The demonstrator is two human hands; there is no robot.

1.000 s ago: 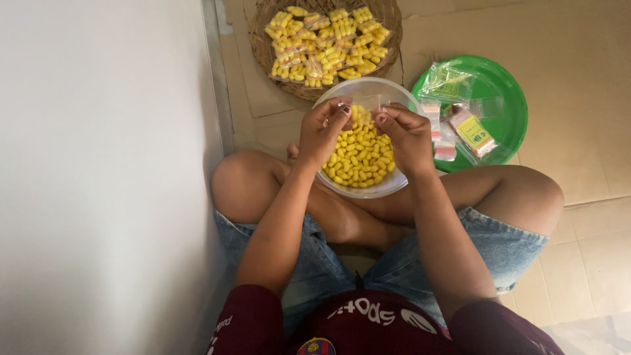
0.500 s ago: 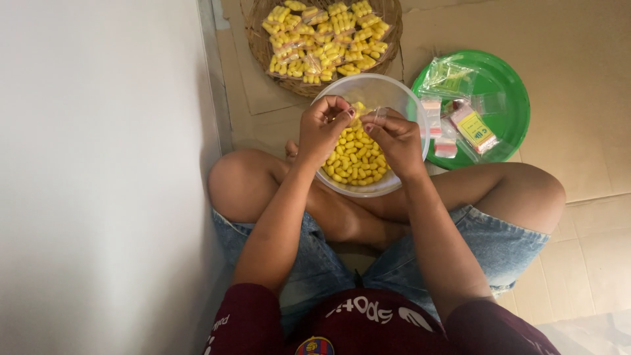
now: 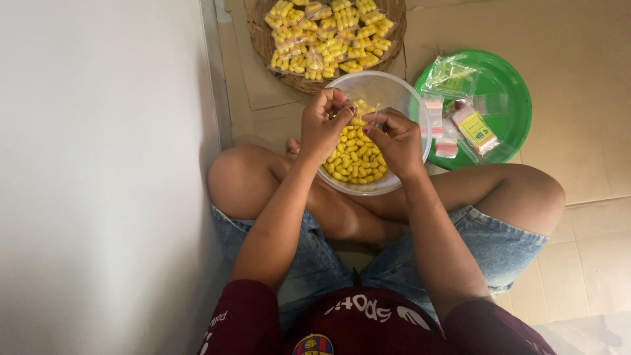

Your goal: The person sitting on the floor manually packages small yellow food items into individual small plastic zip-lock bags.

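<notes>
Capsules (image 3: 355, 158) directly beneath both hands (image 3: 361, 128)

A plain white wall (image 3: 98, 164) rises at left; flattened brown cardboard (image 3: 578, 79) covers the pale tiled floor (image 3: 591, 276).

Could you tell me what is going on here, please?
A person sits cross-legged on the floor, both hands over a clear bowl of yellow capsules. The left hand and right hand pinch a small clear bag between them. Filled bags lie in a wicker basket; a green plate holds more packets.
</notes>
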